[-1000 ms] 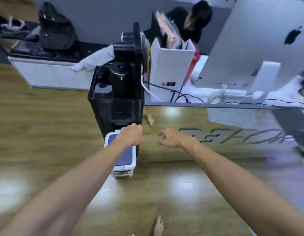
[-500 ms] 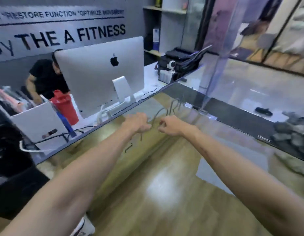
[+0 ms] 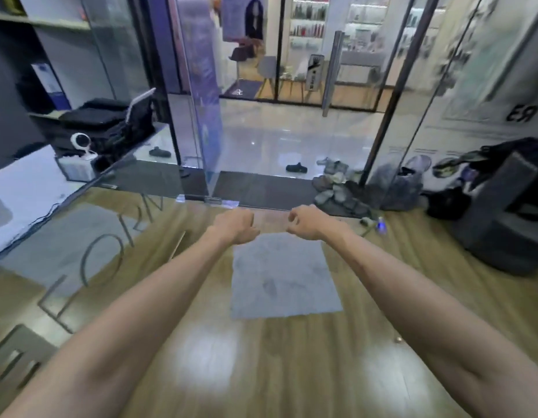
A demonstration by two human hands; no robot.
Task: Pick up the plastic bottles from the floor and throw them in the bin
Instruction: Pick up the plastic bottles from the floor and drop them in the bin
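Both my arms reach forward over the wooden floor. My left hand point(image 3: 236, 222) is curled into a fist and holds nothing. My right hand point(image 3: 307, 221) is a little to its right, fingers curled in, also with nothing in it. A small clear plastic bottle point(image 3: 380, 225) with a blue part lies on the floor to the right of my right hand, near a pile of shoes. No bin is in view.
A grey mat point(image 3: 281, 273) lies on the floor under my hands. A reception counter point(image 3: 26, 188) runs along the left. Glass doors point(image 3: 207, 95) and a dark doormat point(image 3: 261, 188) are ahead. Shoes point(image 3: 337, 188) and a dark seat with bags point(image 3: 503, 212) are on the right.
My view has swung right, from the bin and the counter to the entrance doors. Both hands stay curled and held out in front, holding nothing.
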